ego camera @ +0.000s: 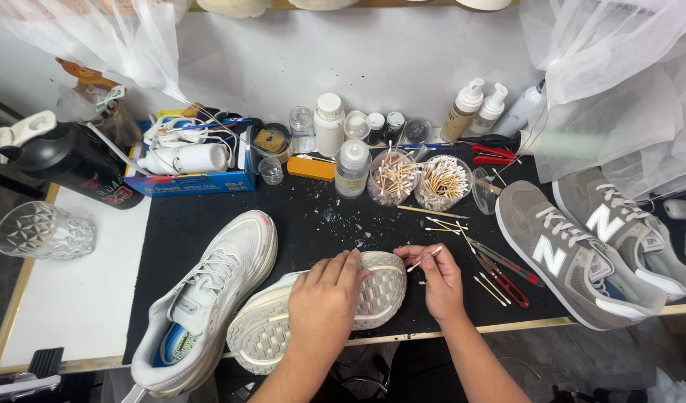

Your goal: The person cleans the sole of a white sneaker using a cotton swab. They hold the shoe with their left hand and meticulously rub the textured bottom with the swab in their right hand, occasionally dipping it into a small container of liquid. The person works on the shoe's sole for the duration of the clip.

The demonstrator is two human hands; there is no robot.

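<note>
**Cleaning the sole of a white sneaker at a cluttered work counter**

Two bare forearms reach up from the bottom centre of the frame. Left hand point(324, 298) lies flat, fingers spread and pressed down on an upturned white sneaker point(313, 313), steadying it sole-up at the lower centre of the counter point(313, 224). Right hand point(438, 280), just right of the shoe's toe end, pinches a cotton swab point(425, 259) between thumb and fingers, its tip angled toward the edge of the sole.

Judging by this, the step in hand looks like detail cleaning of the sole's rim. A next move would call for a firm hold on the shoe and a light, exact touch with the swab tip.

Its mate, a second white sneaker point(208, 298), stands upright at lower left. A pair of grey sneakers point(581, 250) sits at right. Loose used swabs point(447, 222) and red-handled tools point(503, 272) lie scattered right of the hand.

Along the back of the black counter stand two clear tubs of swabs point(421, 181), small white bottles point(329, 123), pump bottles point(477, 108), red scissors point(492, 154) and a blue box point(190, 183). A cut-glass tumbler point(41, 231) rests on a white surface at left. Behind is a pale wall, with sheer white bags point(619, 82) hanging at the upper corners.
</note>
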